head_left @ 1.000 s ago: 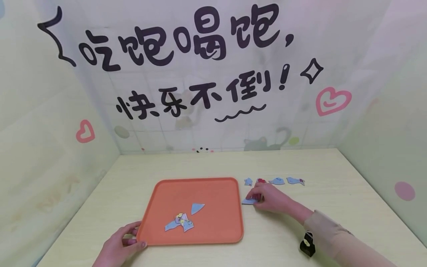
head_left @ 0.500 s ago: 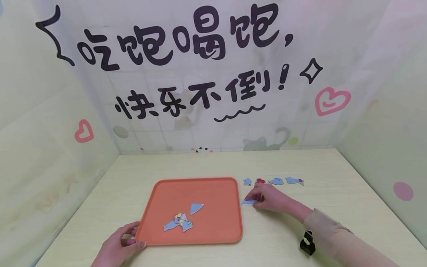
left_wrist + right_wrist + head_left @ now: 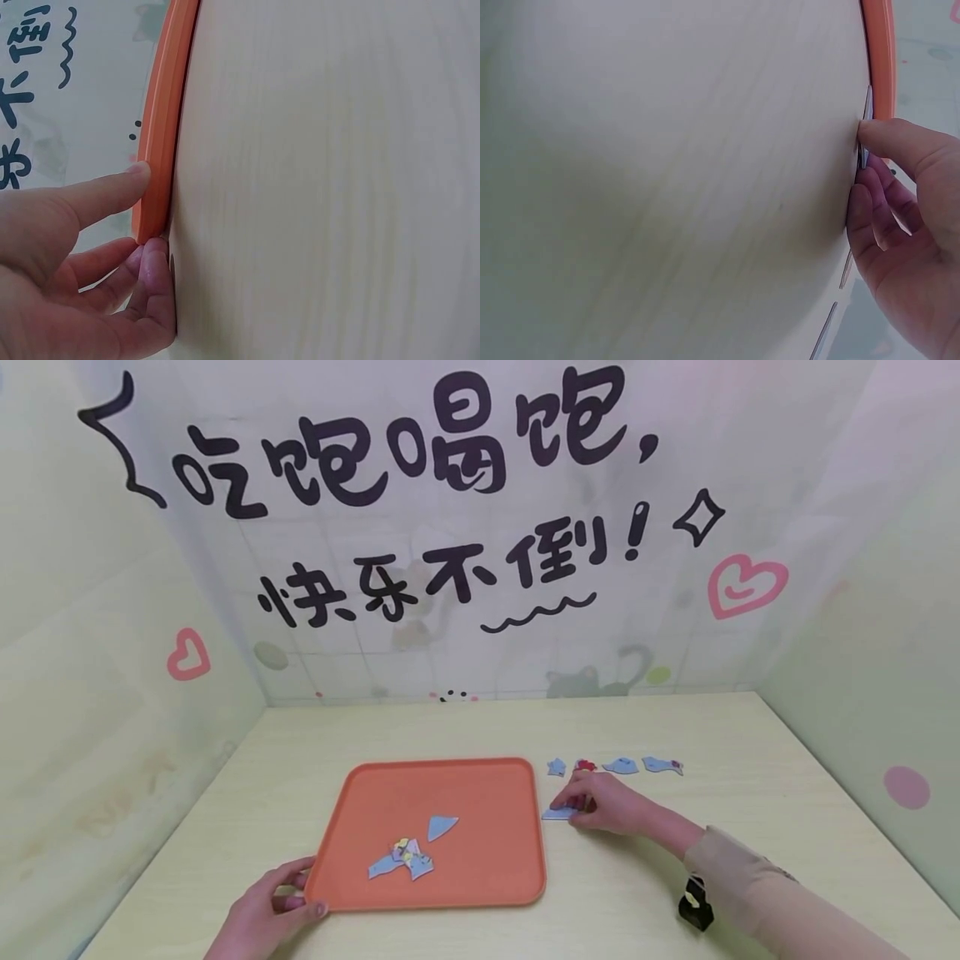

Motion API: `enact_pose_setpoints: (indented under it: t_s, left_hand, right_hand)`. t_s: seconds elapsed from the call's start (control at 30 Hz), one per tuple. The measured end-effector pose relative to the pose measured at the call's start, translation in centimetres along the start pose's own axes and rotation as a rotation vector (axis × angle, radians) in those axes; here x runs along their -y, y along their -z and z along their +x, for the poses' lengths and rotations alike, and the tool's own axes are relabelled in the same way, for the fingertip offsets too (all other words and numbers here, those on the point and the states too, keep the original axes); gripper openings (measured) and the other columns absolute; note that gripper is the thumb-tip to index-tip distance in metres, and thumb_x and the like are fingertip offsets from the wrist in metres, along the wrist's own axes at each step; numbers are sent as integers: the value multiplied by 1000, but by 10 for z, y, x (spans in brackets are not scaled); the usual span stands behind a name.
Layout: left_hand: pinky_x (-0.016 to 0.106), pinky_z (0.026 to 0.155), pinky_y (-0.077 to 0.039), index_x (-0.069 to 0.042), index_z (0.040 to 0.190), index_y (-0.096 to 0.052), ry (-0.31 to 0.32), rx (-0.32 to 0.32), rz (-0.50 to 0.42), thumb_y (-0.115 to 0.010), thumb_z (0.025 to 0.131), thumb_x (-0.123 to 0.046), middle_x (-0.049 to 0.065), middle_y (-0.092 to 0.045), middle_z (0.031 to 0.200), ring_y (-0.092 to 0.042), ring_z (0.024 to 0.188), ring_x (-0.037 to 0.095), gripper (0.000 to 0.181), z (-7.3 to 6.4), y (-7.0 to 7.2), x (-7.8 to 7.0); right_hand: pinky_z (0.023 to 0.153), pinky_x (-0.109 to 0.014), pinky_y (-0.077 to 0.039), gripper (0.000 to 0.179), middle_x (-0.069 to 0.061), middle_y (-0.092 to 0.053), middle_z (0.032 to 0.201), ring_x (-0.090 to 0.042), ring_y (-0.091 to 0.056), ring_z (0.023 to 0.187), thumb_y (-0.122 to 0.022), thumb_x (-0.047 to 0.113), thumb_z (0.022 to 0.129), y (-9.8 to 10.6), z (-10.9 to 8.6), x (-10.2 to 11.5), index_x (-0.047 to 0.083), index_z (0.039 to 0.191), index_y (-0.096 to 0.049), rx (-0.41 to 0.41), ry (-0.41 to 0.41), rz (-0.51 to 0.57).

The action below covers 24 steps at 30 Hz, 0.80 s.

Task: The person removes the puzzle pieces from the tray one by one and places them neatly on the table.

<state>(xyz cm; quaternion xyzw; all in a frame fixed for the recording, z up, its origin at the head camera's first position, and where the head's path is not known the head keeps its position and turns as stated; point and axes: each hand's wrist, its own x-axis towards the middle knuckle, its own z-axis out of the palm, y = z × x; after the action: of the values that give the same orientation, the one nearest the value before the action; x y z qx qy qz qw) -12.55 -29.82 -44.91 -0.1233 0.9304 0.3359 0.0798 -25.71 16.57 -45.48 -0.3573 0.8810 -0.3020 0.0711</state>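
Note:
An orange tray point(image 3: 487, 860) lies on the table, and my left hand point(image 3: 262, 906) grips its near left corner. In the left wrist view the thumb presses the tray's rim point(image 3: 157, 127) while the fingers curl at its lower edge. Just past the tray's right side, my right hand point(image 3: 615, 803) pinches a pale blue puzzle piece point(image 3: 555, 814) close to the tabletop. The right wrist view shows this thin piece point(image 3: 868, 105) edge-on by the thumb. On the tray sit a blue triangular piece point(image 3: 442, 827) and a small cluster of patterned pieces point(image 3: 405, 858).
Behind the right hand, several puzzle pieces form a row: a small blue one point(image 3: 557, 767), one with red point(image 3: 585, 766), and blue ones point(image 3: 621, 766) farther right. A black object point(image 3: 695, 903) shows beside the right sleeve point(image 3: 738, 868). Printed fabric walls point(image 3: 480, 660) enclose the table point(image 3: 420, 727).
Both hands hold their places, the left at the tray's corner and the right on the puzzle piece. The whole head view has shifted very slightly; the pieces lie as before.

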Motion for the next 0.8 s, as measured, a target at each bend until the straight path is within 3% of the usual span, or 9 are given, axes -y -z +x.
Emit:
enact_pose_setpoints:
  t_s: [0.57, 0.8]
  left_hand:
    - [30, 75, -50, -4, 142, -50, 13, -8, 7, -86, 74, -36, 10, -61, 113, -62, 90, 15, 83, 0, 1, 2]
    - [33, 77, -52, -4, 141, -50, -6, -15, 4, -86, 75, -34, 10, -61, 112, -63, 92, 17, 81, 1, -1, 2]
  right_hand:
    - [72, -19, -50, 23, -2, -61, 95, -8, -53, 82, -71, 4, 86, -6, 1, -2, 12, 108, -74, -13, -4, 17]
    - [77, -21, -50, 28, 0, -61, 99, -10, -53, 89, -71, 4, 85, 3, 2, -2, 12, 111, -70, 80, -4, -15]
